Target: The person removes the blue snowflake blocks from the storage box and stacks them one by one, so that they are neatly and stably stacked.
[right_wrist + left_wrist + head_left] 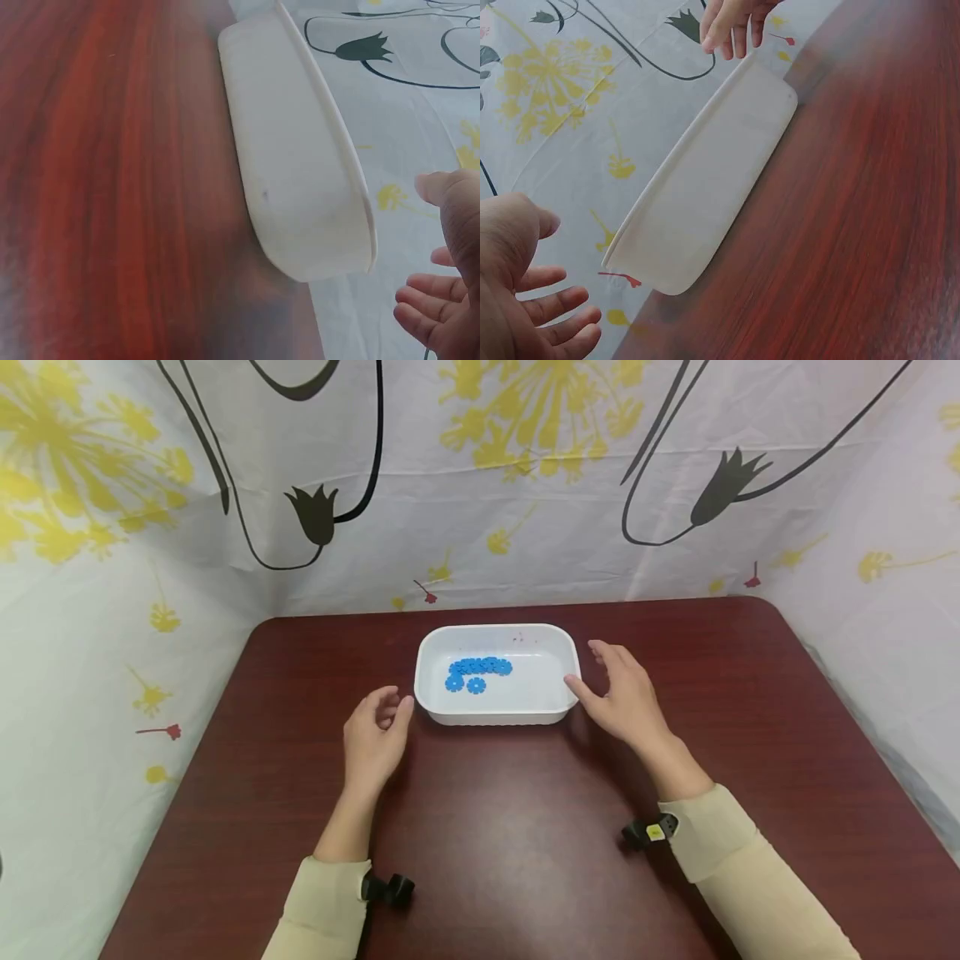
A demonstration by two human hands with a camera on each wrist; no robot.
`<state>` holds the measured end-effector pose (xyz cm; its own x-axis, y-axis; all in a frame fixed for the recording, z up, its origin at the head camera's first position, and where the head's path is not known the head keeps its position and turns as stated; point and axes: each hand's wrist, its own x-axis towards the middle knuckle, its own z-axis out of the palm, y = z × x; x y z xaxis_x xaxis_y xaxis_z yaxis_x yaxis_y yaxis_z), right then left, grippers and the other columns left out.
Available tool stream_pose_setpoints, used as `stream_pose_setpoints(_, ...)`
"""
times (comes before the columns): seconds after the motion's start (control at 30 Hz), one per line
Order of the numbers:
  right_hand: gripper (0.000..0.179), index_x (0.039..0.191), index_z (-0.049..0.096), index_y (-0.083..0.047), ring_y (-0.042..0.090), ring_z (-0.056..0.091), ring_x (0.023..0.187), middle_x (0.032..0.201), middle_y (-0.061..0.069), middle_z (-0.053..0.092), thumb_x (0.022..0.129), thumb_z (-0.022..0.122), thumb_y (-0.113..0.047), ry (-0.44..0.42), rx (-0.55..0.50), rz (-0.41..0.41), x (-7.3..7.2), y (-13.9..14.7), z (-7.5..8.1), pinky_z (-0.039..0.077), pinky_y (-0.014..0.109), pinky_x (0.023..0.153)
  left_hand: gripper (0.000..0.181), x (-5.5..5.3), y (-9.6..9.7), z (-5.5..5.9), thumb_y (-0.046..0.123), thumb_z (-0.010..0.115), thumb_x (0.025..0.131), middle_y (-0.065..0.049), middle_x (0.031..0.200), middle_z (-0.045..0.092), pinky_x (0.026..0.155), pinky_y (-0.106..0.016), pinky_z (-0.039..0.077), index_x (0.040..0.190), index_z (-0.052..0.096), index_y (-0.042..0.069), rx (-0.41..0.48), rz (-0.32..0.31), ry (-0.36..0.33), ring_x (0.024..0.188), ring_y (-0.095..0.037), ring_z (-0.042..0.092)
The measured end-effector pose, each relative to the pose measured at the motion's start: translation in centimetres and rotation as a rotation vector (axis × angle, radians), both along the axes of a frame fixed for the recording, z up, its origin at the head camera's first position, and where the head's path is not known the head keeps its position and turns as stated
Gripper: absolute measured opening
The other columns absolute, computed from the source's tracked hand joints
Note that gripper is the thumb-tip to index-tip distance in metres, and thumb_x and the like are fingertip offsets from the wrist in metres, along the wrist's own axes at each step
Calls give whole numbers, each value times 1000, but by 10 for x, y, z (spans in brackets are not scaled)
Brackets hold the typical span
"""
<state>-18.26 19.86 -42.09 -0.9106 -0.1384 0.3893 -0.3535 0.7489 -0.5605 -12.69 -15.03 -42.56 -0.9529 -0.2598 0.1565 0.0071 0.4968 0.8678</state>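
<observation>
A white rectangular tray (495, 710) with rounded corners stands on the table, and several blue flower-shaped discs (480, 666) lie in its left half. My left hand (375, 731) is just off the tray's left end, its fingers loosely bent and nothing in them. At the right end my right hand (622, 697) is spread, the thumb overlapping the rim in the head view. Both wrist views show the tray's plain outer wall (705, 180), with the discs hidden behind it. In the right wrist view the right hand's fingers (427, 300) are apart from the tray wall (300, 150).
The dark red-brown wooden table (480, 827) carries the tray near its back edge. White cloth (525, 543) with yellow and grey flower prints hangs behind and along both sides. A small black wrist camera (390, 890) is strapped at the left sleeve, another camera (647, 832) at the right.
</observation>
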Motion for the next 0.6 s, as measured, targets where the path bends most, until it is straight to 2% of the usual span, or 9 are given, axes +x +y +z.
stream_pose_setpoints(0.07,61,138,53,2,38,59,110,122,23,60,92,75,-30,0,-30,14,-3,-2,2,55,55,90,40,-2,1,0,29,68,98,-13,114,68,90,-40,59,126,65,1,65,19,-13,102,-26,67)
stream_pose_setpoints(0.2,56,137,53,2,36,62,107,119,22,62,93,74,-26,-18,-84,52,-8,-7,5,58,54,89,38,-5,3,-2,29,68,98,-12,111,70,83,-37,61,125,66,2,142,62,-49,98,-25,70)
stream_pose_setpoints(0.43,49,137,55,4,38,67,101,117,25,64,95,70,-18,-34,-142,126,-17,-16,4,60,54,84,37,-12,9,-9,25,68,99,-15,108,68,73,-27,64,126,64,1,328,83,-130,92,-28,71)
stream_pose_setpoints(0.6,48,136,56,4,35,66,104,118,25,65,95,71,-17,-45,-158,141,-22,-22,2,60,53,86,36,-16,15,-12,24,69,98,-16,106,67,72,-27,64,126,64,1,440,95,-169,86,-25,71)
